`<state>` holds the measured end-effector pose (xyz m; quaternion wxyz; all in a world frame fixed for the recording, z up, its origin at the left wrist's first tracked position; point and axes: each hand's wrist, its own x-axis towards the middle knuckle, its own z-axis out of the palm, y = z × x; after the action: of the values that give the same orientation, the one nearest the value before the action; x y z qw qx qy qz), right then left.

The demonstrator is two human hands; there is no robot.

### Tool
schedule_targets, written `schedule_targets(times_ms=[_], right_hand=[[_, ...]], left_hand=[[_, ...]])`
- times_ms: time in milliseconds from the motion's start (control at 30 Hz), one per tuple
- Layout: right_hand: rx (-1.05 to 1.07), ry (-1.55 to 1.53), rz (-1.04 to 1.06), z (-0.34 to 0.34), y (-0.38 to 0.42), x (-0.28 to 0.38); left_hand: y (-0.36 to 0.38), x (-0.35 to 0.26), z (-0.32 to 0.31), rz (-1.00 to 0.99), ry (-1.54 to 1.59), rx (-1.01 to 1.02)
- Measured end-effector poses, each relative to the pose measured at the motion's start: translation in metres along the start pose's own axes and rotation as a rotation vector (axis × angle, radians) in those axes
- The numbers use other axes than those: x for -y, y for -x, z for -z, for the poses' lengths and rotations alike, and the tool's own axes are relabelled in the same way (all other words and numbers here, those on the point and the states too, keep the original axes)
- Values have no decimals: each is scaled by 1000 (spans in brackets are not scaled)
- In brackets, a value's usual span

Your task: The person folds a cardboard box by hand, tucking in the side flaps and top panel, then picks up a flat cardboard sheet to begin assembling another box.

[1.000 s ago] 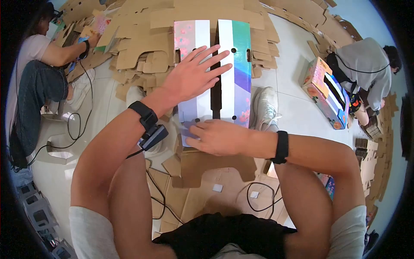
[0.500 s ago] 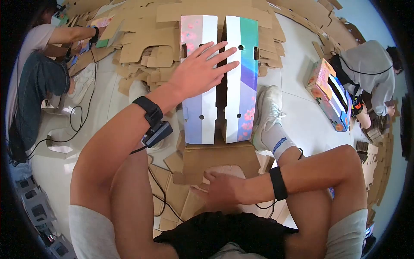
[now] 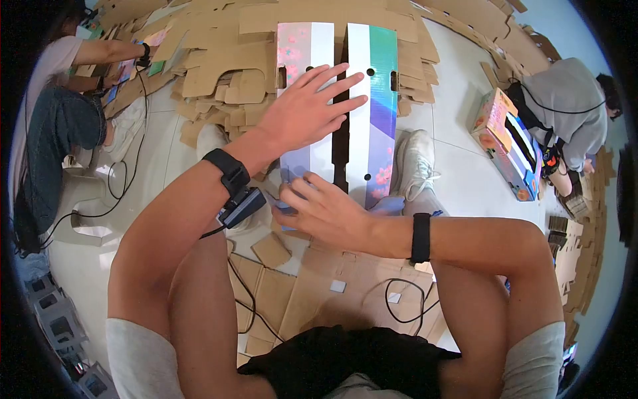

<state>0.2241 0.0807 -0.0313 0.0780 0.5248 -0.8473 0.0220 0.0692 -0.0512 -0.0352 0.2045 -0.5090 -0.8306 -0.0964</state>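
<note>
A printed cardboard box (image 3: 372,143) stands between my feet, its two top panels separated by a long dark slot. My left hand (image 3: 306,106) lies flat across these panels with fingers spread. At the near end of the box is my right hand (image 3: 325,211), its fingers curled at the left corner around a raised cardboard end flap (image 3: 387,207). A purple strip of this flap shows on either side of the hand; the rest is hidden behind it. Black straps circle both wrists, and the left one carries a small device (image 3: 242,207).
Flattened brown cardboard (image 3: 219,40) is stacked beyond the box, and another sheet (image 3: 359,282) lies between my legs. Black cables (image 3: 249,302) cross the floor. One person (image 3: 56,126) sits at the left; another (image 3: 565,100) bends at the right beside a second printed box (image 3: 508,143).
My right hand has moved up and away from my lap to the box's near end. The end flap, previously lying down toward me, is now raised. My left hand stays in place.
</note>
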Motion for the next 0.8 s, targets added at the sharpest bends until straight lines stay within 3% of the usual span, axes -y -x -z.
schedule_targets(times_ms=[167, 267, 367, 467, 567, 667, 800], right_hand=[[19, -319, -160, -25, -7, 3], [192, -293, -46, -18, -19, -4], [218, -344, -178, -3, -24, -19], [11, -425, -143, -20, -21, -27], [-38, -336, -140, -26, -20, -21], [-16, -377, -258, -10, -22, -30], [42, -495, -233, -14, -20, -39]], left_hand=[[2, 0, 4, 2, 2, 10], [2, 3, 2, -14, -10, -24], [2, 12, -1, -69, 25, -34], [2, 20, -1, -118, 37, -42], [1, 21, -2, -117, 23, -39], [1, 23, -5, -137, 48, -55], [3, 20, -4, -103, 42, -42]])
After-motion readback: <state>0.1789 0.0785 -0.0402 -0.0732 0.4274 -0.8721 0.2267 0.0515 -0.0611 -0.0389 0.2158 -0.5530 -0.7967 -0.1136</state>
